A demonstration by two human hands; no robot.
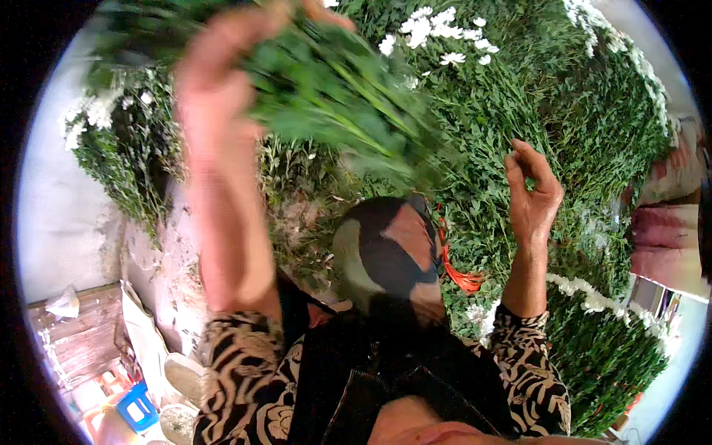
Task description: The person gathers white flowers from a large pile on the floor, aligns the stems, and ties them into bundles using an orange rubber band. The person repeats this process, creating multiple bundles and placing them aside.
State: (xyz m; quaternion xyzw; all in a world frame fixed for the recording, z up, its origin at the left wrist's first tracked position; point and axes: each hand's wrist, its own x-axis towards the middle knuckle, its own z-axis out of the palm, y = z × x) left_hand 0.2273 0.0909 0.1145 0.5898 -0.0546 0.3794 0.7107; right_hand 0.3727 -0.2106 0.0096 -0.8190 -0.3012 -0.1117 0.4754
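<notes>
My left hand (222, 70) is raised at the upper left, smeared by motion, and its fingers wrap round a bunch of leafy green chrysanthemum stems (334, 104). The stems slant down to the right from the hand. Farther right, my right hand (534, 193) hovers over a big heap of cut chrysanthemums (593, 126). Thumb and forefinger there are bent close together; whether a stem is between them I cannot make out. White blooms (445, 33) show at the far side of the heap.
My camouflage-covered knee (382, 248) is in the middle, with red ties (463, 278) beside it. More white chrysanthemums (608, 348) stand stacked at lower right, others (111, 141) against the left wall. A blue container (137, 408) and pale sacks (182, 378) are at lower left.
</notes>
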